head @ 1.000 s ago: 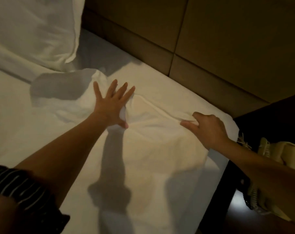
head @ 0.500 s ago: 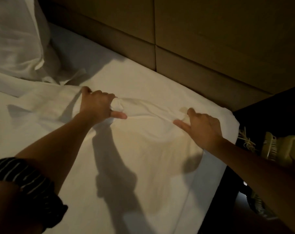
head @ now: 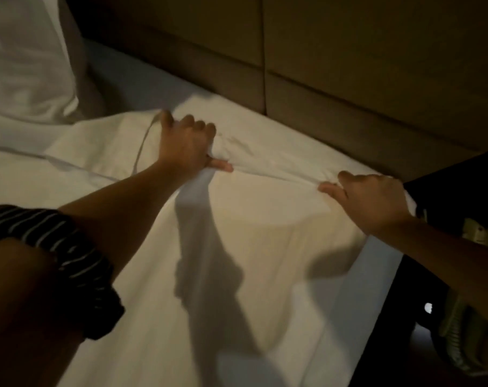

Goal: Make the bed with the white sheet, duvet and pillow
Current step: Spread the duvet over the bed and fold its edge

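White sheet (head: 265, 241) is ridged taut between both grips: left hand (head: 187, 146), flat a second ago, now fists it, and right hand (head: 374, 202) pinches it.

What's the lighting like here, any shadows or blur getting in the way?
Head view: dim, warm light; both arms throw dark shadows across the white sheet below the left hand and right hand; edges look slightly soft; the far right of the frame is nearly black.
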Motion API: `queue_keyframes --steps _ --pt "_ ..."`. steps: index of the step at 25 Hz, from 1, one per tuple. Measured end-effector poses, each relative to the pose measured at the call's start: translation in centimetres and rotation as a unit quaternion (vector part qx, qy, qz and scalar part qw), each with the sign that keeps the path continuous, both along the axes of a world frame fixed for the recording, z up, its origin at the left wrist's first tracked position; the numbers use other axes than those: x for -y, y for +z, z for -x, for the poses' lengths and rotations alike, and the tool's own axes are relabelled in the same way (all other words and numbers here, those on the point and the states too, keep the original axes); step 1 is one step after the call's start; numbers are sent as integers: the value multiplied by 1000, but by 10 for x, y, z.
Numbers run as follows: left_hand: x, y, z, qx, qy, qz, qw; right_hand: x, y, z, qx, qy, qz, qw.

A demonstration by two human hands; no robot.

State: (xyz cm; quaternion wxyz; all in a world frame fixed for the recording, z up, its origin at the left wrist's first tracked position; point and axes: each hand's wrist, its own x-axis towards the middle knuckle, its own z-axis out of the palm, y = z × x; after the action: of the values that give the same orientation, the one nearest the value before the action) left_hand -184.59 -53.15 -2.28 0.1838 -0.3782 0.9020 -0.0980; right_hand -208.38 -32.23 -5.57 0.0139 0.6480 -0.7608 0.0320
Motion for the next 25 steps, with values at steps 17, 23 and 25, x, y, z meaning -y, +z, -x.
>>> queue_keyframes --steps 17,23,25 --pt "-92 -49 -223 -185 -17 16 982 117 -16 -186 -8 543 -5 840" --pt "-3 -32 -215 -182 89 83 976 264 31 -200 -123 414 24 901" --pt "4 -20 -208 -176 108 92 974 274 37 -202 -74 283 -20 956"
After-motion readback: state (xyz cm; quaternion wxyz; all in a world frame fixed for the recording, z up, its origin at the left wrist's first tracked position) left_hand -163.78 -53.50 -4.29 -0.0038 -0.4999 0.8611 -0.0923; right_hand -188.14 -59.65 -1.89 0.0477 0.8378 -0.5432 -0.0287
